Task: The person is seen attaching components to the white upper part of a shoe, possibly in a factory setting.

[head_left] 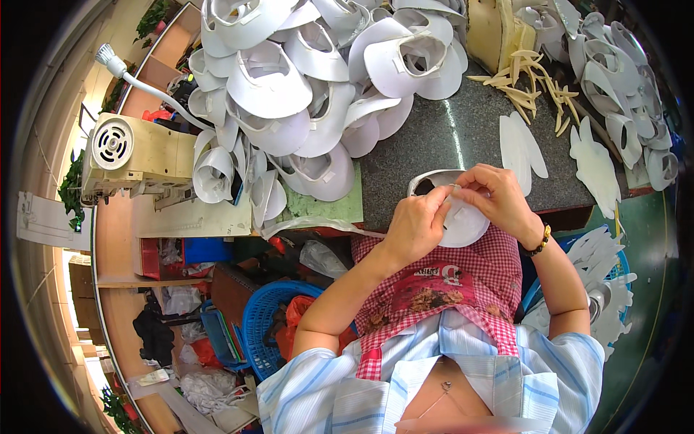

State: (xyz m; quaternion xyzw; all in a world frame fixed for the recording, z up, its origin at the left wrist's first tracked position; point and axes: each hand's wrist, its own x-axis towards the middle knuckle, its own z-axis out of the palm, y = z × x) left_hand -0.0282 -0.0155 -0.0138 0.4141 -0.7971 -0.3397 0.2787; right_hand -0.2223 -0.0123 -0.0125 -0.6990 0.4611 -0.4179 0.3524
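At the table's near edge, in front of my apron, is a white shoe upper with a rounded toe and an open collar. My left hand is closed on its collar edge, fingers pinched together. From the other side my right hand pinches the same edge, and the fingertips of both hands meet there. Whatever small detail lies between the fingertips is too hidden to make out. A large heap of similar white uppers rises on the table ahead and to the left.
A beige sewing machine stands at the left. Cream curved strips and flat white cut pieces lie on the dark tabletop. More uppers are piled at the far right. A blue basket sits below, left of my lap.
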